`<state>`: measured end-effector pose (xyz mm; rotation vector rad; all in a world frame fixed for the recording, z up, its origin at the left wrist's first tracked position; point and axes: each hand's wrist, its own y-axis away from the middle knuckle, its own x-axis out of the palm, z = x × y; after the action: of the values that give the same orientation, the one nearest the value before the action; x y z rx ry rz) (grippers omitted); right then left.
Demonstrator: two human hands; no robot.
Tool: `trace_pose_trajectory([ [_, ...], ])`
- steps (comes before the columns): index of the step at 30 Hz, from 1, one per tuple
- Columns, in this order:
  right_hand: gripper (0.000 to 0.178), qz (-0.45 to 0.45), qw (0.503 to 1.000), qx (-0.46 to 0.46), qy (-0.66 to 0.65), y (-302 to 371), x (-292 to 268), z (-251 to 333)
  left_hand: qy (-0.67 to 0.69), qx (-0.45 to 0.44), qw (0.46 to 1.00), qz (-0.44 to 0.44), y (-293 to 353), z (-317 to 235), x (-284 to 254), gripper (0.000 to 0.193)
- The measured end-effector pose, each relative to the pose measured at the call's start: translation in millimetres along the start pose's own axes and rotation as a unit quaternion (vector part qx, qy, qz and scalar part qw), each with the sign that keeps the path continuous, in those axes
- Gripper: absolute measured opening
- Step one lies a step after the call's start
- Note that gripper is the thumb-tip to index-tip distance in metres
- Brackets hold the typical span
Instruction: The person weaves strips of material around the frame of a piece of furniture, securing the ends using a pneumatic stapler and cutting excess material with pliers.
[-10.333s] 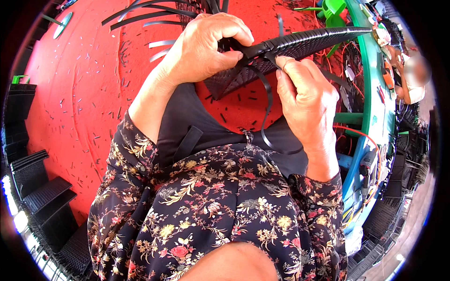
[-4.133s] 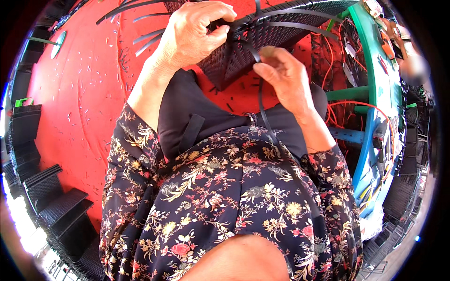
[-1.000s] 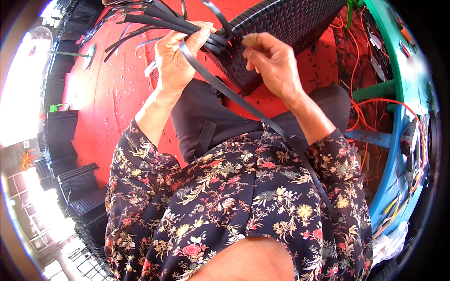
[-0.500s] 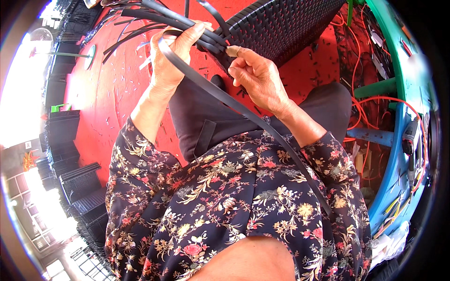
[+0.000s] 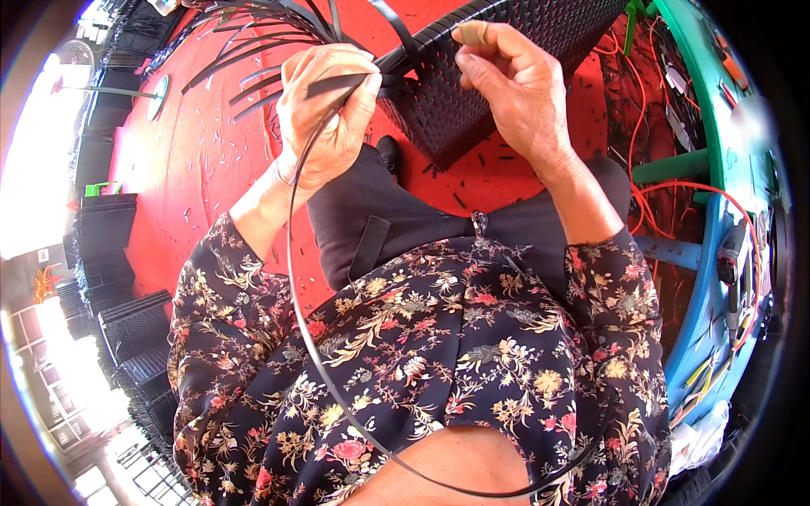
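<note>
The red floor (image 5: pixel 202 169) is the biggest thing, spread out under everything. Next is the flowery top (image 5: pixel 405 337) that the person wears. After that comes a big black woven piece (image 5: pixel 515 72). It is up past the person's knees, tilted, with one corner pointing back at the person. Its near end is just to the right of the left hand, and its side is behind the right hand. A green and blue bench (image 5: pixel 715 169) curves along the right side. The dark pants (image 5: pixel 354 219) show below the hands.

A bunch of black strips (image 5: pixel 245 59) fans out past the left hand, off to the left.

The right hand (image 5: pixel 462 47) is in front of the woven side. Its thumb and pointing finger have a small gap between them. I can't tell if a fingertip touches the weave.

The left hand (image 5: pixel 364 74) is closed in a pinch on a long black strip (image 5: pixel 313 346). A short bit of it sticks out left over the hand. The rest hangs in a big loop across the top.

Little black scraps (image 5: pixel 506 158) lie on the floor.
</note>
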<state>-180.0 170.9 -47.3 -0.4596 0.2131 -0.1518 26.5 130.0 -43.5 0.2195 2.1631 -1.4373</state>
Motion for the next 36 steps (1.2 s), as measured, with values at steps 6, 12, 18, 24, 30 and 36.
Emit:
trace_pose_trajectory([
  [6, 0.046, 0.209, 0.901, -0.216, 0.313, -38.3, -11.9, 29.7, 0.058, -0.103, 0.993, -0.017, 12.1, -6.2, 2.3, 0.004],
  [12, 0.044, 0.241, 0.883, -0.249, 0.315, -55.0, -9.1, 22.7, 0.160, -0.215, 0.960, -0.078, 18.5, -11.1, 7.5, 0.008],
  [18, 0.036, 0.236, 0.901, -0.230, 0.284, -56.9, -9.1, 15.4, 0.203, -0.203, 0.954, -0.087, 17.9, -9.3, 12.3, 0.007],
  [24, 0.035, 0.226, 0.897, -0.242, 0.295, -54.5, -6.1, 18.7, 0.142, -0.202, 0.968, -0.043, 13.7, -8.6, 3.6, 0.007],
  [30, 0.034, 0.229, 0.892, -0.248, 0.301, -53.9, -3.2, 19.9, 0.132, -0.187, 0.973, -0.020, 9.9, -3.1, -3.8, 0.011],
  [36, 0.035, 0.216, 0.892, -0.244, 0.313, -50.9, -7.9, 10.7, 0.133, -0.161, 0.978, -0.007, 6.4, 8.5, 5.1, 0.013],
])
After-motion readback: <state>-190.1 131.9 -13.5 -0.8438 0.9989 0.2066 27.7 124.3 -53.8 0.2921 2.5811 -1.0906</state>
